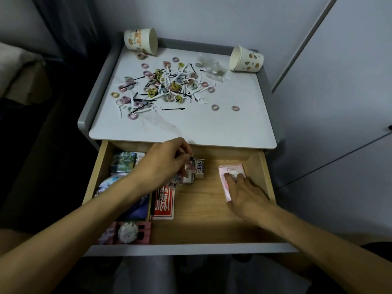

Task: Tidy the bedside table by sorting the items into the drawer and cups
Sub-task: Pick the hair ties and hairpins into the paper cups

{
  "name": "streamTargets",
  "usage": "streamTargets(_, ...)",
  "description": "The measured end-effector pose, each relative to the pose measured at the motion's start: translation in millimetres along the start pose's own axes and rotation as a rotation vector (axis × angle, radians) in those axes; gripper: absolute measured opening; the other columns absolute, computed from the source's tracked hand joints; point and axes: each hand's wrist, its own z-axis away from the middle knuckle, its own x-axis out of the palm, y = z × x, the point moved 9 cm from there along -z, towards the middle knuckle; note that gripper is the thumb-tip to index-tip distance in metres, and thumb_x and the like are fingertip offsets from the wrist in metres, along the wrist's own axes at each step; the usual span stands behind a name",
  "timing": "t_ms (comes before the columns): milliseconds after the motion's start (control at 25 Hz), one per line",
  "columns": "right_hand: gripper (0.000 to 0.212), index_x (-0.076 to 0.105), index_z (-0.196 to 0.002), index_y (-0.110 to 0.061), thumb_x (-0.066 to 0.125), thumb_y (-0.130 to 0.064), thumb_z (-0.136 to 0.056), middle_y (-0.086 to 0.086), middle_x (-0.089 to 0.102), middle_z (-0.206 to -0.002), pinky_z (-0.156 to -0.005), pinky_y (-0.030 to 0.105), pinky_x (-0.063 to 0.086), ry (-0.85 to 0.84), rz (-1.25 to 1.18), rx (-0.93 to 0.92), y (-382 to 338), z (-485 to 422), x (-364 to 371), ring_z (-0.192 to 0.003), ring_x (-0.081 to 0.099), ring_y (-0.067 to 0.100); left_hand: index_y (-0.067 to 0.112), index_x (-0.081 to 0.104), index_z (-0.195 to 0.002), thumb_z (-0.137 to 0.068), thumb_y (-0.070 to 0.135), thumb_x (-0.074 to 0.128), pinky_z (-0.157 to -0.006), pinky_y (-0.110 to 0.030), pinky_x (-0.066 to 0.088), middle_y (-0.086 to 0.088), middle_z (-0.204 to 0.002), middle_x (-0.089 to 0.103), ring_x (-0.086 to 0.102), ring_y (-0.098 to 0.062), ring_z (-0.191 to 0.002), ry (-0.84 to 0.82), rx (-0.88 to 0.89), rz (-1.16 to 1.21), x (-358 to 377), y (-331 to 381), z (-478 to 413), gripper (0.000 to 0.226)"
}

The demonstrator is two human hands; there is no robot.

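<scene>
1. Left hand (pixel 167 162): fingers pinch a small unidentified object (pixel 189 167) over mid-drawer (pixel 201 209).
2. Right hand (pixel 244 192): fingers extended, resting on the pink packet (pixel 233 166) at the drawer's right.
3. Hair-tie pile (pixel 167 85): on the tabletop (pixel 212 128) beyond both hands, nearer the left.

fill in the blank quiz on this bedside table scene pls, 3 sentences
1. One cup and the other cup both lie on their ____.
2. The left hand pinches a small item above the open ____.
3. The packet under the right hand is ____ in colour.

Missing words: sides; drawer; pink.
</scene>
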Motion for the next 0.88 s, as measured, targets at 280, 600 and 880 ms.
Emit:
streamTargets(280, 0.075, 0.013, -0.153, -0.017, 0.052, -0.042, -0.095, 0.013, 0.03, -0.151, -0.108, 0.038, 0.039, 0.066, -0.001, 0.0, 6.3, -10.0, -12.7, -0.131, 0.042, 0.03, 0.021, 0.06, -0.097, -0.098, 0.018, 0.054, -0.054, -0.011, 0.046, 0.004, -0.072, 0.072, 0.066, 0.002, -0.063, -0.014, -0.002, 0.003, 0.7, -2.5, 1.5, 0.007)
streamTargets(600, 0.045, 0.064, -0.106, -0.015, 0.081, -0.018, -0.065, 0.014, 0.062, -0.089, -0.053, 0.029, 0.037, 0.374, 0.335, 0.001, 10.7, -20.6, -53.1, -0.066, 0.06, 0.029, 0.021, 0.059, -0.096, -0.097, 0.017, 0.055, -0.053, -0.009, 0.043, 0.002, -0.072, 0.073, 0.069, -0.002, -0.064, -0.053, -0.018, 0.068, 7.6, -1.6, 2.0, 0.006)
streamTargets(880, 0.049, 0.064, -0.117, -0.008, 0.079, -0.023, -0.073, 0.015, 0.052, -0.124, -0.064, 0.03, 0.049, 0.333, 0.543, -0.008, 3.6, -16.9, -38.1, -0.092, 0.062, 0.026, 0.021, 0.066, -0.092, -0.097, 0.014, 0.055, -0.055, -0.008, 0.042, 0.005, -0.069, 0.073, 0.067, 0.001, -0.063, -0.074, -0.023, 0.025, 9.3, -3.6, 0.1, 0.014)
